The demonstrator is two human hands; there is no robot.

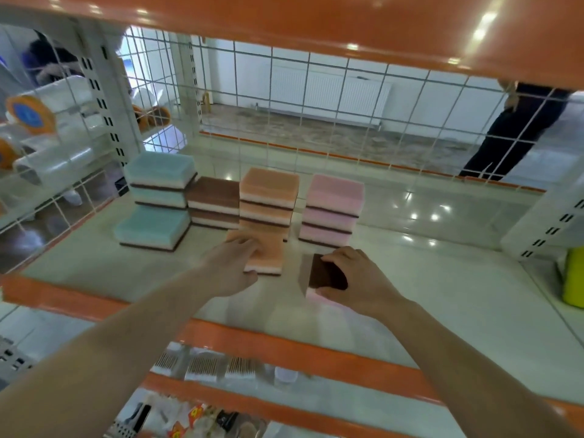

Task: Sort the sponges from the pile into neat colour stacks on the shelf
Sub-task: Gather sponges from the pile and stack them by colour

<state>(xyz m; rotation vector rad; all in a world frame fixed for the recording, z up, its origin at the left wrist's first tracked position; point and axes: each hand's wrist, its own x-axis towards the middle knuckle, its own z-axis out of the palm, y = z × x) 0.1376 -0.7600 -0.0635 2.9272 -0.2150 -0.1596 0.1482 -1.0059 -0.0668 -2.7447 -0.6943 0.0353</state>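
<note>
Sponges stand in colour stacks toward the back of the shelf point(442, 295), with two more in the person's hands nearer its front edge. The left hand point(232, 268) grips an orange sponge point(267, 256): fingers curl over its top, thumb presses its near side. That sponge lies flat on the shelf, just in front of the orange stack point(268, 200) and touching its base. The right hand point(350, 279) pinches a pink sponge point(319, 278) turned dark scrubbing side up, fingers on its far edge and thumb on its near edge; it sits tilted, just in front of the pink stack point(331, 210). Whether it rests on the shelf or is lifted off cannot be told.

Counted, the orange stack has three sponges, the pink stack three. A brown stack point(213, 202) of two stands between the orange one and the blue ones, touching the orange. A blue stack point(159, 181) of two stands nearest the back left corner, and a single blue sponge point(151, 227) lies just in front of it, touching it. That makes five blue and brown, four orange and four pink with the held ones.

A wire grid point(316, 99) closes the back of the shelf, and a yellow bottle point(573, 276) stands at the right edge.
</note>
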